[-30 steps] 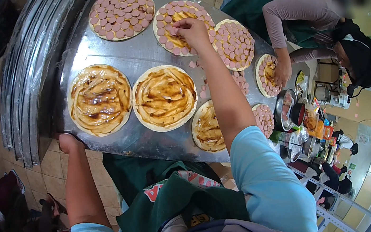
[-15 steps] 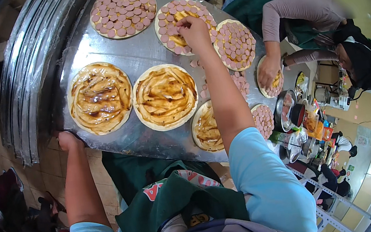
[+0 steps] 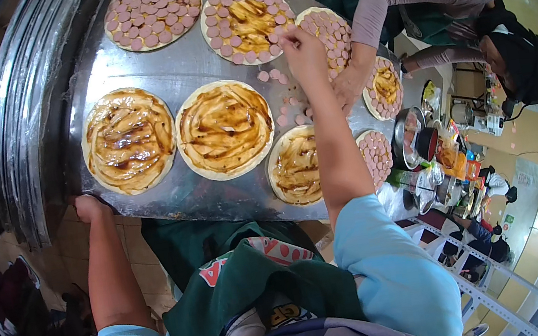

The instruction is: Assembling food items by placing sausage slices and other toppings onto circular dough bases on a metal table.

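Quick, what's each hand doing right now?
Left hand: resting on the metal table edge, holding nothing.
Right hand: pinched at the half-topped pizza; contents cannot be told.

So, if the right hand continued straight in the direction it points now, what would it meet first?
Most likely the half-topped pizza: the right hand reaches away from the person, fingertips at that pizza's near rim by its pink sausage slices. Whether they already touch cannot be told.

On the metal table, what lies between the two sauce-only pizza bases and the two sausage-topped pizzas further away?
Mostly bare metal table in the head view; a few loose sausage slices lie at its right end.
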{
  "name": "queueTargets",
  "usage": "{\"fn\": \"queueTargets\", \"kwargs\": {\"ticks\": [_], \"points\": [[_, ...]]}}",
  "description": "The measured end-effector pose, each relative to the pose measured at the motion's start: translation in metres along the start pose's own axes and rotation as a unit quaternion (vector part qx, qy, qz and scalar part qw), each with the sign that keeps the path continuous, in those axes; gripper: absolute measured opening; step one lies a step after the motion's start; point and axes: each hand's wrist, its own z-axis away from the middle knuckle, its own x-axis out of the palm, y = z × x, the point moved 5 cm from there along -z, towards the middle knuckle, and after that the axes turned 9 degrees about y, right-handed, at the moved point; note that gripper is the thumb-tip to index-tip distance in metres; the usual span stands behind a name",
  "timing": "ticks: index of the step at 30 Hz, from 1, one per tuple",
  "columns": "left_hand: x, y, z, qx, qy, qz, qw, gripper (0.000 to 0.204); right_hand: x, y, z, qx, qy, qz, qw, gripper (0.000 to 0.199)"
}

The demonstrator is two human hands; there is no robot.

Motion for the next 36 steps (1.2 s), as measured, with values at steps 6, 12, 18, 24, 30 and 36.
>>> {"fn": "queueTargets", "kwargs": {"ticks": [6,12,18,24,30,36], "points": [[0.001,0.009,0.021,0.011,0.018,-0.041,0.999,0.061,-0.017,0.042,0.051,-0.079,-0.01,0.088,0.993,0.015],[-0.013,0.019,0.038,0.057,0.063,-0.106,0.991,0.076,0.007,0.013,0.072,-0.134,0.021,0.266,0.954,0.025],[-0.015,0.023,0.044,0.031,0.062,-0.113,0.991,0.073,0.012,0.035,0.067,-0.047,0.017,0.174,0.983,0.016],[-0.017,0.024,0.064,0.01,0.046,-0.047,0.998,0.075,0.009,0.05,0.064,0.05,-0.042,0.115,0.991,0.014],[-0.012,0.014,0.03,0.01,0.062,-0.056,0.996,0.075,0.014,0.026,0.04,0.071,0.001,-0.118,0.99,0.012],[-0.009,0.013,0.024,0.005,0.052,-0.047,0.998,0.075,0.045,-0.002,0.008,0.056,-0.03,-0.049,0.997,0.015]]}}
